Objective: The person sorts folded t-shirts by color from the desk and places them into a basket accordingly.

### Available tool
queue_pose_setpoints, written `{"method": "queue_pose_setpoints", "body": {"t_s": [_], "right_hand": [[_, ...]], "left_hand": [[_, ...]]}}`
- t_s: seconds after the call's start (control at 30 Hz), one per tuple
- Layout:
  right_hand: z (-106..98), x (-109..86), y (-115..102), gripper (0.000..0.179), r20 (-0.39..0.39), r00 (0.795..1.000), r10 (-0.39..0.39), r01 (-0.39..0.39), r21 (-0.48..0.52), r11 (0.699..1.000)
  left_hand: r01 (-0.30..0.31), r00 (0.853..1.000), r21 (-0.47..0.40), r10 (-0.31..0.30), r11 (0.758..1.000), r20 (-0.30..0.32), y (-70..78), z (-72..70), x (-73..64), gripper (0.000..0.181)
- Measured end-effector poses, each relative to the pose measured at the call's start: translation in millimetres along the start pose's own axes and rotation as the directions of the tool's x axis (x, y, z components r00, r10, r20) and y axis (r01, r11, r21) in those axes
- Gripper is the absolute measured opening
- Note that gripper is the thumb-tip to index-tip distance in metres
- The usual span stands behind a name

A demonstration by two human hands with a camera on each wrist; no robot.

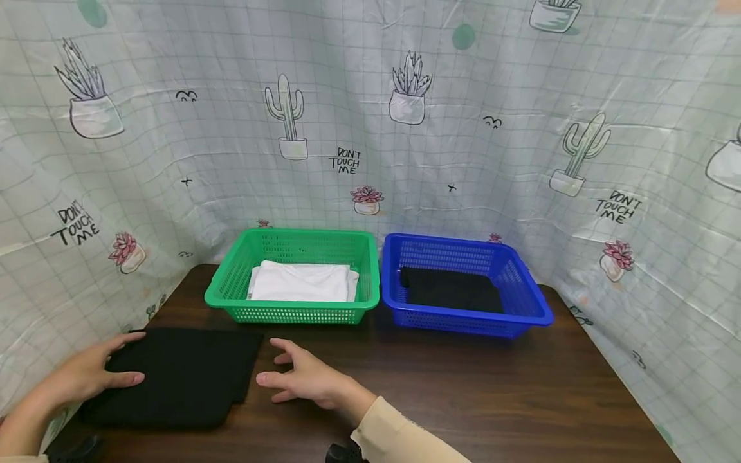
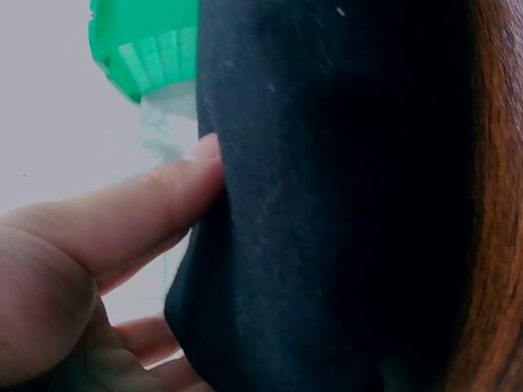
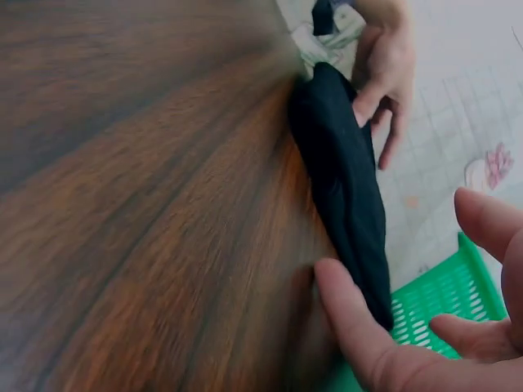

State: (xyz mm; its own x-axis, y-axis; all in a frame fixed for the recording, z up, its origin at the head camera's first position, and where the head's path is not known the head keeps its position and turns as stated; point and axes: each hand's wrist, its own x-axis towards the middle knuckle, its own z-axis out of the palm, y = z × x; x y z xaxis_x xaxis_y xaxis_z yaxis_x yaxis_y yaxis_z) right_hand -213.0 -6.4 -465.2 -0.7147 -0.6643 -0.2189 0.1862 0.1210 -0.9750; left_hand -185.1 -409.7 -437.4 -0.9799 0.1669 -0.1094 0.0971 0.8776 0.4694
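A folded piece of black clothing [image 1: 179, 379] lies flat on the left part of the table, its layers slightly offset along the right edge. My left hand [image 1: 87, 373] rests at its left side, thumb and index finger spread apart over the fabric. In the left wrist view the thumb [image 2: 155, 196] touches the dark cloth [image 2: 327, 188], and the other fingers are partly hidden behind it. Just off the right edge of the cloth, my right hand [image 1: 309, 376] hovers with its fingers spread and holds nothing. The right wrist view shows the stacked folds [image 3: 347, 188] from the side.
Toward the back of the table stands a green basket [image 1: 292, 312] with folded white cloth [image 1: 303, 283] inside. Right next to it, a blue basket [image 1: 463, 321] contains folded black cloth [image 1: 454, 290]. A printed curtain [image 1: 370, 128] encloses the back and sides of the wooden table [image 1: 492, 399].
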Motion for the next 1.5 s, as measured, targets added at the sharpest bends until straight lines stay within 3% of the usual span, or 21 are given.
{"method": "queue_pose_setpoints", "body": {"t_s": [0.17,0.37,0.6,0.8,0.97,1.17,1.37,1.5], "right_hand": [[7.2,11.8,0.8,0.078,-0.022,1.000,0.013,-0.011,0.088,0.996],[13.9,21.1,0.2,0.077,-0.046,0.999,0.010,-0.004,0.121,0.993],[26.1,26.9,10.1,0.071,-0.166,0.986,0.011,0.022,0.199,0.980],[30.7,30.6,12.4,0.070,-0.219,0.976,-0.006,0.049,0.194,0.980],[29.8,32.9,10.3,0.072,-0.210,0.978,-0.002,0.044,0.199,0.979],[32.2,34.0,9.7,0.074,-0.211,0.977,-0.005,0.052,0.218,0.975],[34.9,37.2,11.7,0.073,-0.235,0.972,-0.002,0.056,0.223,0.973],[36.7,38.7,12.7,0.072,-0.245,0.970,-0.004,0.054,0.196,0.979]], "left_hand": [[0.045,0.997,-0.093,-0.038,0.995,0.073,-2.3,2.7,-3.0,0.085],[0.020,0.998,-0.214,-0.007,0.977,0.059,4.4,8.1,1.1,0.081],[0.010,0.996,-0.344,0.021,0.939,0.086,5.5,19.5,0.6,0.078],[0.037,0.994,-0.364,0.002,0.931,0.107,7.1,20.7,-0.6,0.079],[0.034,0.993,-0.331,0.006,0.943,0.120,12.4,17.4,1.9,0.078],[0.024,0.996,-0.269,0.000,0.963,0.089,17.7,16.6,1.1,0.078],[0.113,0.987,-0.326,-0.070,0.939,0.142,19.6,17.0,0.9,0.082],[0.126,0.984,-0.416,-0.058,0.900,0.171,18.2,19.7,0.8,0.082]]}}
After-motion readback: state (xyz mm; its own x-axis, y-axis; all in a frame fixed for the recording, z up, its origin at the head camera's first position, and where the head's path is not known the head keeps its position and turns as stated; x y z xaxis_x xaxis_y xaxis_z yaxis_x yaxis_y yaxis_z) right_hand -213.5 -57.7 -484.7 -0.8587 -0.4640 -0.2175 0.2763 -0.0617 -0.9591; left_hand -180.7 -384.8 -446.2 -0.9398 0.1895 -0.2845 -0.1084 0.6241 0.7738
